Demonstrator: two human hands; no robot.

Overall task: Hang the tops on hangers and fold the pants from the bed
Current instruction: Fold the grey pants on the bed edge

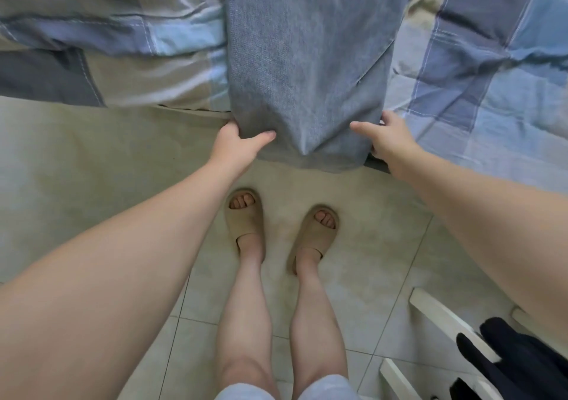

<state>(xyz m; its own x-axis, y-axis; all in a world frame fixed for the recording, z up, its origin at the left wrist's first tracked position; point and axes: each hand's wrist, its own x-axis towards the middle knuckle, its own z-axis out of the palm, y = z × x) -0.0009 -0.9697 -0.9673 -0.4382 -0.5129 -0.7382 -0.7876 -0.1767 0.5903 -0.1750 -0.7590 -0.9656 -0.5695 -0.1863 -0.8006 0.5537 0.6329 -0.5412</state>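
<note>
Pants [307,61]: grey-blue denim, laid flat on the bed, near end hanging just over the bed edge toward the person.
Left hand [236,144]: grasping the near-left corner of the denim, thumb on top, fingers tucked under the cloth.
Right hand [384,141]: at the near-right corner, thumb stretched across the top, fingers curled round the side edge; looks like a looser hold than the left, and I can't tell if it's fully closed.
Both arms: stretched forward, one hand on each side of the same end.
Step in hand: folding the pants, my read. Legs look already stacked one on the other into a single strip, and the near end is gripped at both corners.
Next move needs: lift both corners together, carry them away over the strip, keep the side edges lined up so the fold lands square. Right hand probably wants a firmer pinch first.
Long axis: runs straight away from the person, across the bed; far end leaves the top of the view.
Which end is near: can't tell waistband from hems.
Bedding [479,71]: blue-and-beige check, rumpled on both sides of the pants.
Floor [76,169]: pale tile under the overhanging end.
Dark garment [519,359]: on a white rack at lower right, well apart, untouched.
</note>
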